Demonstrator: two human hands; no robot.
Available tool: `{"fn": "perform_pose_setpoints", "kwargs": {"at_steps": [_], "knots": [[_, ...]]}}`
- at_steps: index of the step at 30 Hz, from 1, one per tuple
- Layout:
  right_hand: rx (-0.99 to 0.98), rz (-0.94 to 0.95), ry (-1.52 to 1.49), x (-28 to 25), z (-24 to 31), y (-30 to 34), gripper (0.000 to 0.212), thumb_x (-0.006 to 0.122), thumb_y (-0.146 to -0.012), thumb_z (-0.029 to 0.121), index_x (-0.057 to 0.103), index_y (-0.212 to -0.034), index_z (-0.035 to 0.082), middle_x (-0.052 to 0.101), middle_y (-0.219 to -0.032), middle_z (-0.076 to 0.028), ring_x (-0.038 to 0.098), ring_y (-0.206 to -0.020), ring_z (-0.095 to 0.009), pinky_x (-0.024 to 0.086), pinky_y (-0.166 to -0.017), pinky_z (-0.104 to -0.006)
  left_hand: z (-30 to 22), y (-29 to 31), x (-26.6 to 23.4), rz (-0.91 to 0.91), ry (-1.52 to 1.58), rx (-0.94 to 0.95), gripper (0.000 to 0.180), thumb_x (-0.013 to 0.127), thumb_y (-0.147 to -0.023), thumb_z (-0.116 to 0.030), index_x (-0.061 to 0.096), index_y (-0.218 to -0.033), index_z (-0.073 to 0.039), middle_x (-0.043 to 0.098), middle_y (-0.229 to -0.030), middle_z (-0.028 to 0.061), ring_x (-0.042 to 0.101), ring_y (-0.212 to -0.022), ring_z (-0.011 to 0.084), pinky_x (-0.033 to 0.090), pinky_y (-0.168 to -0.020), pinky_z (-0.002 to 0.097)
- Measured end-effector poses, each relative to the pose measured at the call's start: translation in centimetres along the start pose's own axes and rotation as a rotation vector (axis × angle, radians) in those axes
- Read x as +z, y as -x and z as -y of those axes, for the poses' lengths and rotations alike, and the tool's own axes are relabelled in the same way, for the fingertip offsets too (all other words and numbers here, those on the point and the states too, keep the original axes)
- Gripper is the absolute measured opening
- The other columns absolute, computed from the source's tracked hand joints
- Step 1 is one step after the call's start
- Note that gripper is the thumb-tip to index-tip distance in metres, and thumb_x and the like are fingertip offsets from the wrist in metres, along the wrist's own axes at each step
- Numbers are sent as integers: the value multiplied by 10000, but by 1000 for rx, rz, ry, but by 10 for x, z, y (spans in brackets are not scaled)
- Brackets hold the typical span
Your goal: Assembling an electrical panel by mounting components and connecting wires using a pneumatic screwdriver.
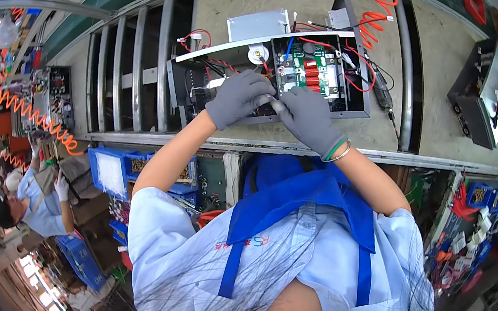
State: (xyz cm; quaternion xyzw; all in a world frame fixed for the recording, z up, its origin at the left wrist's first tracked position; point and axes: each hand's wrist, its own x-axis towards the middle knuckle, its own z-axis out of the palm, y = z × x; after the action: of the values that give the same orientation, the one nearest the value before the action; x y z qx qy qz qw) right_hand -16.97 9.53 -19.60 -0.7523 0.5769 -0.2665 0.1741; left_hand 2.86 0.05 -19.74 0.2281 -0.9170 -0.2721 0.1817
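Note:
An open dark metal electronics case (pixel 354 114) stands before me on the workbench. Inside it sits a green circuit board (pixel 296 65) with red parts in its middle, and red, black and blue wires run around it. My left hand (pixel 241 99), in a grey glove, is closed over the case's near side, left of the board. My right hand (pixel 312 120), gloved alike, is closed at the near wall, just below the board. The fingertips of both hands nearly meet there. Whatever they pinch is too small or hidden to make out.
A power screwdriver (pixel 381 93) lies right of the case, below a coiled red hose (pixel 379 13). Another dark case (pixel 483 95) stands farther right. Metal rollers (pixel 139 70) lie to the left. Blue parts bins (pixel 109 171) hang below the bench edge. A co-worker (pixel 43 201) is at far left.

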Motion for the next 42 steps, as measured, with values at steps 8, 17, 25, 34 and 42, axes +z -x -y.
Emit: {"fn": "perform_pose_setpoints", "kwargs": {"at_steps": [8, 17, 25, 34, 42], "knots": [[351, 341, -208, -17, 13, -27, 369, 535, -848, 367, 676, -770, 36, 639, -748, -184, 631, -747, -343, 496, -682, -437, 19, -10, -3, 15, 166, 54, 185, 662, -820, -291, 677, -898, -124, 636, -878, 38, 556, -857, 253, 428, -775, 372], [308, 440, -252, -16, -1, -24, 374, 507, -865, 376, 659, -811, 38, 632, -789, -176, 616, -766, -349, 474, -705, -442, 22, -17, -5, 121, 47, 79, 160, 704, -769, -350, 691, -830, -202, 612, -854, -42, 524, -875, 206, 367, -794, 400], [-71, 69, 12, -26, -38, 13, 298, 607, -870, 343, 586, -693, 105, 519, -652, -66, 566, -634, -244, 451, -569, -369, 32, -42, -20, 437, 64, 209, 197, 685, -758, -411, 659, -746, -216, 531, -800, -35, 484, -865, 214, 347, -792, 415], [-74, -82, 49, -20, -32, 10, 348, 724, -756, 337, 517, -588, 113, 462, -582, -39, 504, -517, -222, 390, -464, -354, 27, -37, -6, 245, 166, 220, 121, 753, -684, -292, 679, -755, -227, 542, -753, -79, 478, -860, 195, 303, -819, 393], [-41, -142, 156, -11, -35, 13, 375, 704, -776, 378, 517, -573, 124, 477, -574, -30, 524, -528, -198, 404, -471, -329, 11, -36, -8, 335, -104, 270, 124, 682, -605, -190, 569, -648, -162, 488, -679, -48, 476, -810, 198, 337, -803, 365]]}}
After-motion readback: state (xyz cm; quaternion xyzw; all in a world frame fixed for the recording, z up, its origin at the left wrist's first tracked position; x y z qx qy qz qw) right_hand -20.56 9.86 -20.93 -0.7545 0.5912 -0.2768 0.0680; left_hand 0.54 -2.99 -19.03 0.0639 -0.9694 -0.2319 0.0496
